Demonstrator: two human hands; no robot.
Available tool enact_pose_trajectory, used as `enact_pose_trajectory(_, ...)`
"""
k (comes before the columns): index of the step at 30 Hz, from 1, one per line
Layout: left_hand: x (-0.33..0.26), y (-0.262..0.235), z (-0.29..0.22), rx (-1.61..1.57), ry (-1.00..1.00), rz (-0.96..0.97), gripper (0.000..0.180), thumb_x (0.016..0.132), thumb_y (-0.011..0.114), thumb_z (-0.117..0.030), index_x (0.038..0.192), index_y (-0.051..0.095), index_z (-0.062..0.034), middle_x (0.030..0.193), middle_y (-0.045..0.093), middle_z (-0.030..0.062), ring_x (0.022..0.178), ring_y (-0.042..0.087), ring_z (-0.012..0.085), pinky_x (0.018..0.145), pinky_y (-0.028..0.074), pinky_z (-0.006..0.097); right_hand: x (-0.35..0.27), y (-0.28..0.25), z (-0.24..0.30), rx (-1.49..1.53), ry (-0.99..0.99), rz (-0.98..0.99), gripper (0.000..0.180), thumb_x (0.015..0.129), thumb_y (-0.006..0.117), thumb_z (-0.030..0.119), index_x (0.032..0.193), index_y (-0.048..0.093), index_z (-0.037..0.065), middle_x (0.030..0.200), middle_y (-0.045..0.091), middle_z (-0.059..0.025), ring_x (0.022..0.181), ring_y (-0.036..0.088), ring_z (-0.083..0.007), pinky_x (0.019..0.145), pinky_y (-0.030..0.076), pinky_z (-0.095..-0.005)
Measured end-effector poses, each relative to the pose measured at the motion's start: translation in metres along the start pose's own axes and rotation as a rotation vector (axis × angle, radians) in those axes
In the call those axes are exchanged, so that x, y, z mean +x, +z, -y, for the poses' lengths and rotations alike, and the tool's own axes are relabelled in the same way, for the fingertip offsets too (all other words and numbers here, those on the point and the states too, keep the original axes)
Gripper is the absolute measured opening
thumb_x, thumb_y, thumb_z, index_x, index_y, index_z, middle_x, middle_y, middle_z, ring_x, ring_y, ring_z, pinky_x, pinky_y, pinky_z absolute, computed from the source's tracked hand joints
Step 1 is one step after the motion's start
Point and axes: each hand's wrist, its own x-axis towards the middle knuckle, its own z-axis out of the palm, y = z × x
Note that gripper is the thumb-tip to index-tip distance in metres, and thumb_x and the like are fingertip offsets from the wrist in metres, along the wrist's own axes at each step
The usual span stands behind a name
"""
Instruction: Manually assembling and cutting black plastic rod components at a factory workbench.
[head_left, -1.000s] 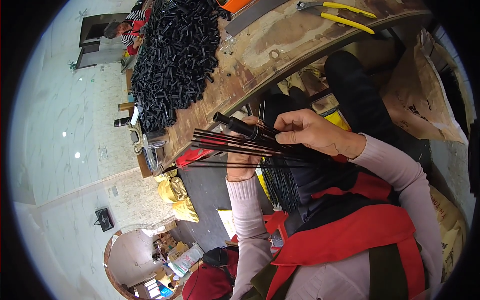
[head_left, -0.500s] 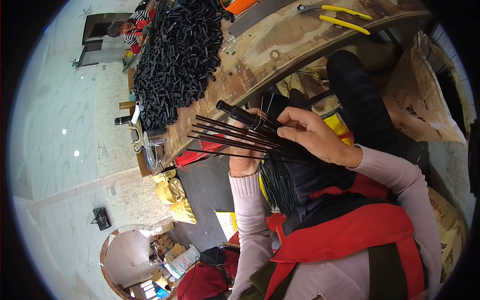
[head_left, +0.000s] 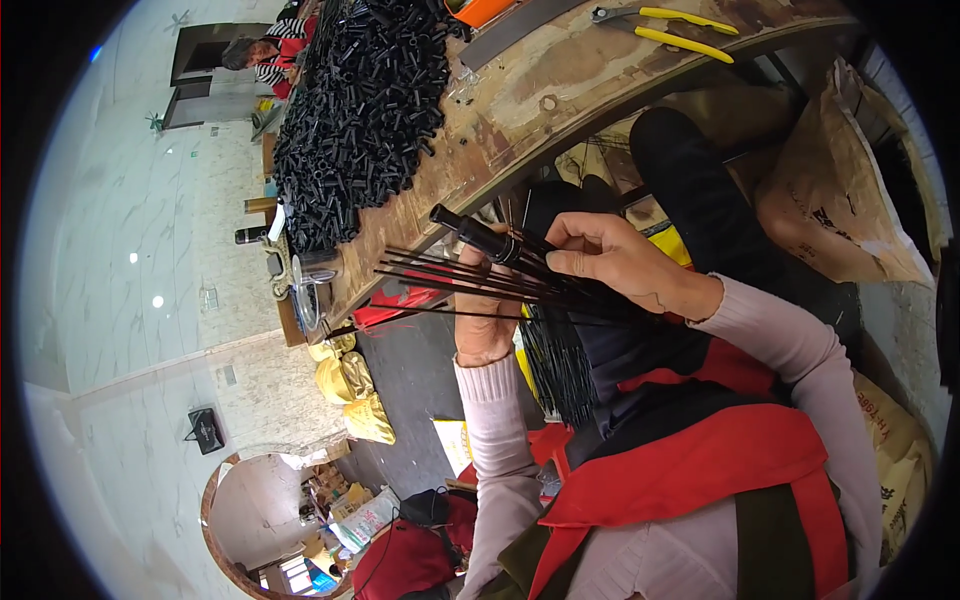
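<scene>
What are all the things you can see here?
thin rods: a bundle, black, fanned out between both hands
small tube: one, black, on the rods' end near the bench edge
tube pile: too many to count, black, heaped on the bench
workbench: one, worn wood, across the top
pliers: one pair, yellow handles, far end of the bench
sacks: a few, yellow, on the floor below the bench
paper bag: one, brown, at right
left hand: under the rods, gripping them
right hand: pinching the rods from above
</scene>
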Motion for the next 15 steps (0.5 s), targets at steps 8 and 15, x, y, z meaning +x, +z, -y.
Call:
enact_pose_trajectory(8,0.012,0.008,0.005,-0.186,-0.033,-0.059,0.054,0.085,0.071,-0.012,0.131,0.044,-0.0005,0.111,0.06,0.0095,0.097,0.064,0.0208,0.083,0.058,0.034,0.003,-0.014,0.002,0.175,0.083,0.006,0.017,0.091,0.066,0.01,0.104,0.062,-0.002,0.088,0.062,-0.0016,0.084,0.056,-0.0073,0.075,0.045,-0.0207)
enact_pose_trajectory(15,0.01,0.0,0.009,-0.288,-0.067,0.061,0.057,0.086,0.07,-0.007,0.135,0.04,-0.0024,0.121,0.056,0.0106,0.106,0.062,0.0238,0.086,0.058,0.036,-0.003,-0.013,0.004,0.116,-0.003,0.052,0.014,0.092,0.066,0.009,0.102,0.061,0.0,0.09,0.062,0.0002,0.084,0.056,-0.0038,0.076,0.045,-0.0187)
